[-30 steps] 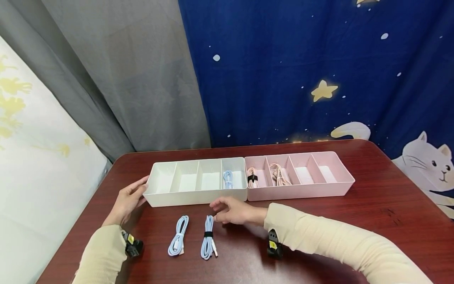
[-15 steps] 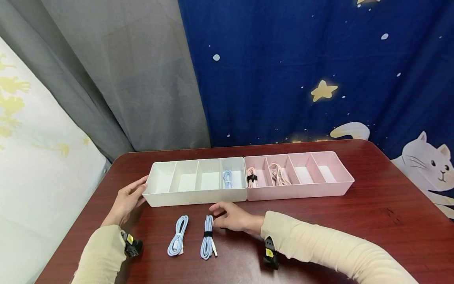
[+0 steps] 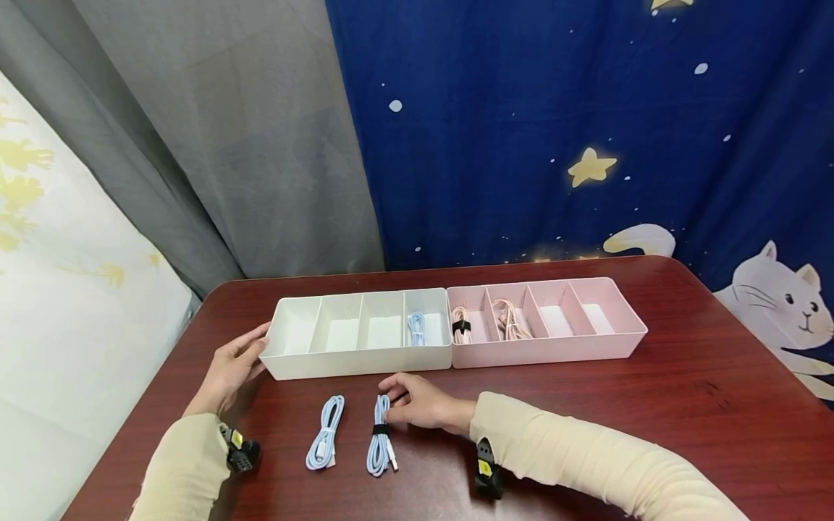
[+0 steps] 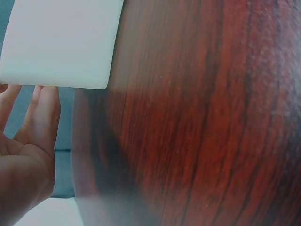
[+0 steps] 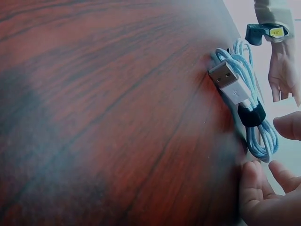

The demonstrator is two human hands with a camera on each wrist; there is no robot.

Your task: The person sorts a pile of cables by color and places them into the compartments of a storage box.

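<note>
My left hand (image 3: pixel 229 369) touches the left end of a white divided box (image 3: pixel 355 365); its extended fingertips meet the end wall in the left wrist view. Close by the far end of a coiled light-blue USB cable (image 3: pixel 377 452) with a black strap is my right hand (image 3: pixel 422 404), fingers loosely bent. The right wrist view shows that cable's metal USB plug (image 5: pixel 223 74) and the right fingertips (image 5: pixel 252 175) right at the loop's end, with the thumb apart from it. Another coiled light-blue cable (image 3: pixel 324 434) lies to the left, between the two hands.
A pink divided box (image 3: pixel 550 352) stands end to end with the white one. It holds a strapped pink cable (image 3: pixel 461 329) and a loose pink cable (image 3: pixel 510 320). A light-blue cable (image 3: pixel 417 329) lies in the white box's rightmost compartment. Curtains hang behind the brown table (image 3: pixel 651 412).
My right hand has moved slightly left and nearer to me, closer to the strapped cable. The left hand stays at the white box's end.
</note>
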